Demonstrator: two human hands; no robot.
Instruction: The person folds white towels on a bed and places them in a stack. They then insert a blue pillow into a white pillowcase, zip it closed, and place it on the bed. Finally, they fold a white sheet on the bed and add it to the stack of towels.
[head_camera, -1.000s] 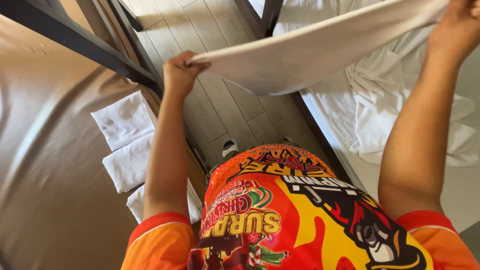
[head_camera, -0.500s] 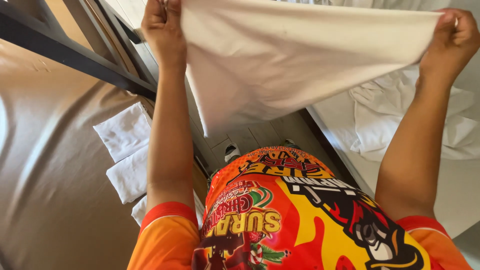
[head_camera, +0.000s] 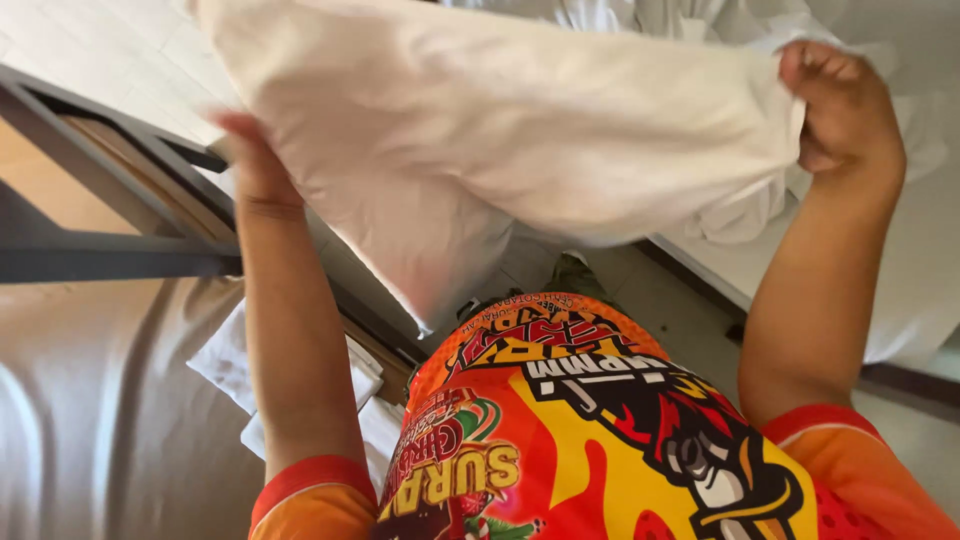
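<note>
Both hands hold the white pillowcase (head_camera: 520, 140) up above the bed (head_camera: 100, 420). The right hand (head_camera: 845, 110) pinches one corner; I cannot tell the left hand's (head_camera: 250, 160) grip. A loose grip could drop it.

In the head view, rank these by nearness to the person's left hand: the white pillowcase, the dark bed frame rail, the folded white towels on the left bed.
1. White pillowcase: gripped by the left hand.
2. Dark bed frame rail: just left of and below the hand.
3. Folded white towels: lower down, beside the forearm on the left bed.
</note>
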